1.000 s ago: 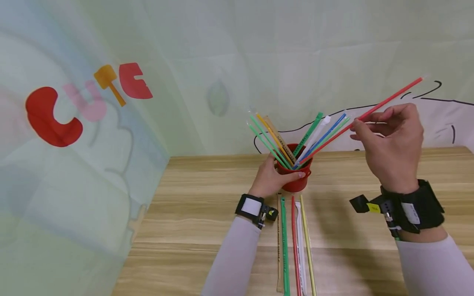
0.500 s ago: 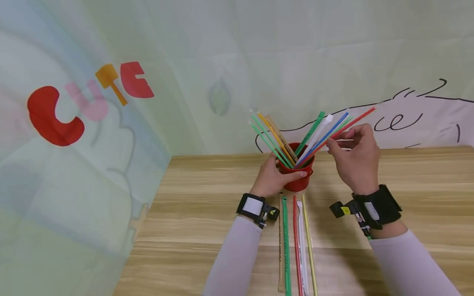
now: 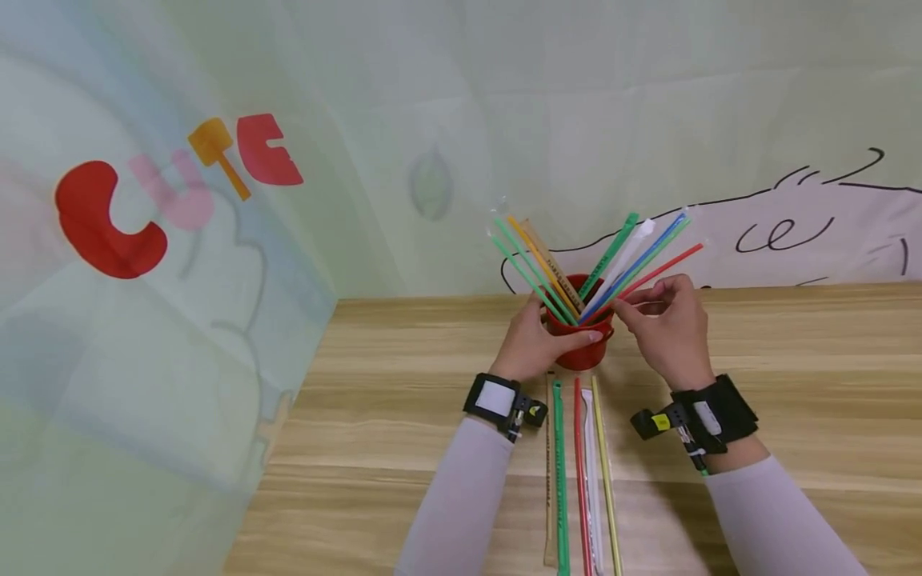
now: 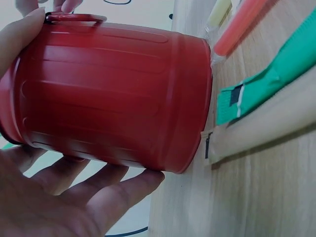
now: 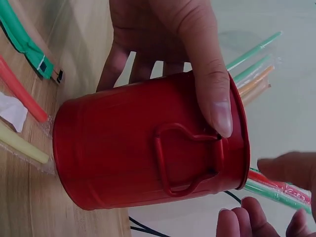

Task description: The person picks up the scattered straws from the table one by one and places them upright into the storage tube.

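Observation:
My left hand [image 3: 529, 342] holds a small red metal bucket [image 4: 108, 94] upright on the table, its thumb across the front below the rim and its fingers round the far side. Several wrapped drinking straws, among them a green straw [image 3: 609, 254] and a blue straw [image 3: 651, 254], lean out of the bucket. At the bucket's right rim, the thumb and fingertips of my right hand [image 3: 670, 332] are round a red straw [image 3: 666, 266], whose lower end is inside the bucket. In the right wrist view a wire handle [image 5: 187, 160] shows on the bucket's side.
In front of the bucket, several straws lie side by side on the wooden table [image 3: 374, 448]: a brown straw [image 3: 551, 480], a green straw [image 3: 562, 488], a red one, a white one and a yellow straw [image 3: 607, 472]. A printed cloth backdrop [image 3: 432, 96] stands behind and at the left.
My right hand has moved left and down to the bucket, lowering the red straw deeper into it. The left hand keeps its hold on the bucket.

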A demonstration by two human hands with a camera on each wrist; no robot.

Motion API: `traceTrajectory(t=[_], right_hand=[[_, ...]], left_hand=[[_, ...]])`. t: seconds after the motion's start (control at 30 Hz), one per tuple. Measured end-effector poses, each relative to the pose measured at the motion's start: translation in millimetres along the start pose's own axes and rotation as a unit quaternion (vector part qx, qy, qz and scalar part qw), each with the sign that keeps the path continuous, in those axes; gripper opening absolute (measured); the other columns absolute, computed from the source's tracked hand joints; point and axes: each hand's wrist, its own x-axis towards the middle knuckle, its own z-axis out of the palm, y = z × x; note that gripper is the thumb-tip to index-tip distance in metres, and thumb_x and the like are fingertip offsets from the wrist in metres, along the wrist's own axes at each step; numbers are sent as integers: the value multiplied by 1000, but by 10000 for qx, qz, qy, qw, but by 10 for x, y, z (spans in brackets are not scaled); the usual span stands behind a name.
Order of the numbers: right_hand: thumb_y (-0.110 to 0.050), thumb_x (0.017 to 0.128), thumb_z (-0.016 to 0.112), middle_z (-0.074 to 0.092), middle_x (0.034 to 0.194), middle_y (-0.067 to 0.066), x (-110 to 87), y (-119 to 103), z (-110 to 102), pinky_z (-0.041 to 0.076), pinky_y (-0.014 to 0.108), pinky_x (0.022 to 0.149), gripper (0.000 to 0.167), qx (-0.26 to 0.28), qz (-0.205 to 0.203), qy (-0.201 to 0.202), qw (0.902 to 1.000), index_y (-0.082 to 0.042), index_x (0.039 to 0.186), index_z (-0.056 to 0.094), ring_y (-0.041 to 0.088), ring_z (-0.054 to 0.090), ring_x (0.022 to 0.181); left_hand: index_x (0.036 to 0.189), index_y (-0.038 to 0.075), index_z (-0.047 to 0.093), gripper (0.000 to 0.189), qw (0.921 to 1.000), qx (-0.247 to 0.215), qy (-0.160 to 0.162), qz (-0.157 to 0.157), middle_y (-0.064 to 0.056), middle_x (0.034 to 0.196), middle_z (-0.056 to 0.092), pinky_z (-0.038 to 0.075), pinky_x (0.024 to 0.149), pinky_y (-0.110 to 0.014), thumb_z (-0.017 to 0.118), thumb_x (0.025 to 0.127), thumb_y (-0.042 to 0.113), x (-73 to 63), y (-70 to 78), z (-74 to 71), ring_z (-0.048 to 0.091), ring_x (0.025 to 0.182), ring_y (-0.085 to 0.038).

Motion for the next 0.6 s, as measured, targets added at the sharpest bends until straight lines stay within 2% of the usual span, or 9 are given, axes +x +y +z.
traceTrajectory(t=[0.1,0.23,0.37,0.5,0.6], right_hand=[[-39,94,76,63,125,19,1,42,-22,53,24,72,60,111,127,-370,9992,-2,127,43,31,60,111],[-43,92,78,49,143,22,9,49,-26,55,42,94,82,370,186,-1012,9940,0,148,36,39,51,130],[-37,91,81,44,154,23,23,50,11,37,62,117,86,596,75,-1552,9861,-1,154,34,43,41,143],[-29,88,84,42,157,21,23,68,95,23,67,123,86,800,-29,-1841,9796,-2,153,35,42,34,149],[-26,87,85,40,158,19,21,101,185,27,66,122,89,1089,-20,-1947,9748,-6,155,31,40,35,149]], left_hand=[[149,28,43,81,10000,-54,-11,-15,5,141,59,56,101,-41,85,83,49,4,-2,6,58,129,-17],[148,28,44,81,10000,-68,15,-47,5,140,59,56,100,-40,86,82,48,10,0,-2,59,127,-16],[150,26,43,83,9999,-30,75,-81,2,141,59,56,100,-38,87,82,46,11,-9,-7,59,126,-17],[153,24,41,82,9997,111,159,-125,-3,147,57,54,105,-42,85,86,40,6,-18,-14,56,133,-23],[154,24,40,81,9993,280,200,-130,-6,151,54,52,109,-48,84,88,32,5,-19,-19,53,139,-27]])
